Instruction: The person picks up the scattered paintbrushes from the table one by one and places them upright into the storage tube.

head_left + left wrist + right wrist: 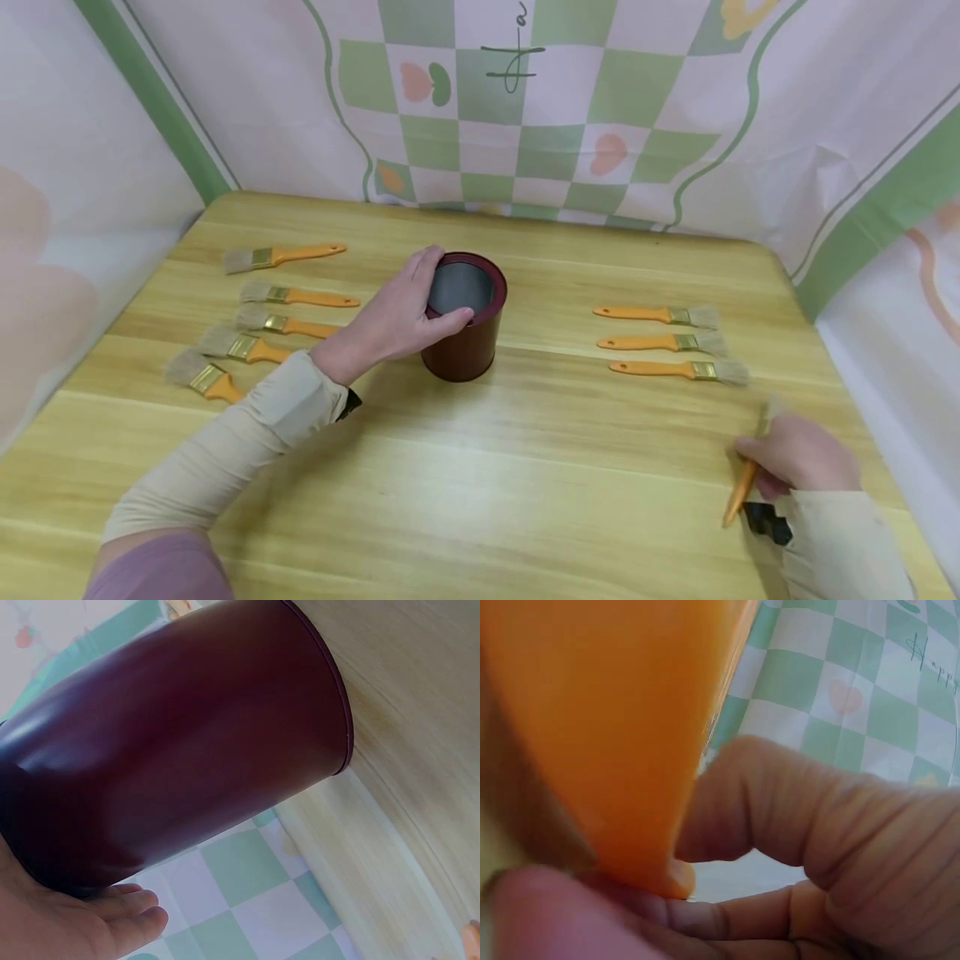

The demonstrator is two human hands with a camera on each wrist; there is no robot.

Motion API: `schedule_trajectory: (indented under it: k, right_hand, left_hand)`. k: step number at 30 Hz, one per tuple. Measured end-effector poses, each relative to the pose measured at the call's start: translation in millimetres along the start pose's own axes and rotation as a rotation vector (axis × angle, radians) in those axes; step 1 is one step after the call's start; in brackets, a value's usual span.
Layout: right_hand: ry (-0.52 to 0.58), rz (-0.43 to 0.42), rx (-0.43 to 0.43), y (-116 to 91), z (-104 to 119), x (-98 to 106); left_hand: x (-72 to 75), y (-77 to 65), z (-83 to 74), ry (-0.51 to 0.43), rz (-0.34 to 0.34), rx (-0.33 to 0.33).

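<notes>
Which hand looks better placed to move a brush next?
Probably the right: the right hand already grips a brush, while the left hand is busy holding the dark red container near its top.

Screened work area, room type indeterminate: a wood-grain table [480, 467] enclosed on three sides by pastel hangings [495, 142], partly printed with green-and-white checks.

From my right wrist I read "Happy" in thin dark script [917, 654], slanting down the checkered cloth [796, 628] to the view's edge. From my head, on that cloth: only "Ha", turned sideways, reading upward, at the top edge.
</notes>
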State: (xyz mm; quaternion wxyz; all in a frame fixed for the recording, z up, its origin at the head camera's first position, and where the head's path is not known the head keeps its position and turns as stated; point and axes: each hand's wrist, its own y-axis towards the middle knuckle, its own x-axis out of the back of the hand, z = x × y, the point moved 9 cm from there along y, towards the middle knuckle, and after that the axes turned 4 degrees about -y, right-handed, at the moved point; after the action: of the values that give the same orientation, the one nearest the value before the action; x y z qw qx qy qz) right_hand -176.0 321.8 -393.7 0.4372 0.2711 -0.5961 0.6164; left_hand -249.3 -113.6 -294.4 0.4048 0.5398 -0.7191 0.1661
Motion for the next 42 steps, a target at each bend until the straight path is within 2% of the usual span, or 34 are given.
schedule_trajectory:
  k: [4,12,15,19,20,22,25,27,30,33,37,42]
  right_hand:
    - [0.030,-0.061,0.011,-3,-4,7]
    - [0.021,-0.327,-0.014,-20,0,49]
    - [0.094,-0.588,-0.025,-35,13,71]
    - [0.338,-1.020,0.030,-67,36,99]
    - [0.401,-1.097,0.060,-74,43,104]
    - [0.522,-1.170,0.133,-82,57,111]
    - [0.697,-1.198,0.270,-90,81,122]
    - [0.793,-1.205,0.404,-95,99,131]
    - [0.879,-1.221,0.621,-104,128,142]
    - [0.958,-1.173,0.796,-109,156,143]
    - [1.018,-1.105,0.893,-114,181,134]
    - [1.031,-1.132,0.902,-118,196,134]
  left_hand:
    - [-0.2,0.3,-0.7,-0.003,0.000,-0.005]
    - [0.4,0.5,-1.1,0.004,-0.011,-0.015]
    - [0.4,0.6,-2.6,0.012,-0.011,-0.021]
    - [-0.4,1.0,-4.4,0.024,-0.005,-0.029]
    - [-0.7,1.2,-4.4,0.029,-0.004,-0.029]
    - [-0.8,1.4,-4.6,0.033,-0.003,-0.032]
    - [-0.9,1.0,-4.7,0.037,-0.006,-0.045]
    - [-1.1,-0.6,-3.5,0.039,-0.003,-0.039]
    - [1.3,-1.2,-2.8,0.045,-0.007,-0.032]
    - [1.2,-2.7,-2.7,0.047,-0.013,-0.026]
    - [-3.4,-4.8,-4.2,0.045,-0.011,-0.035]
    - [-3.2,-3.6,-6.6,0.049,-0.003,-0.030]
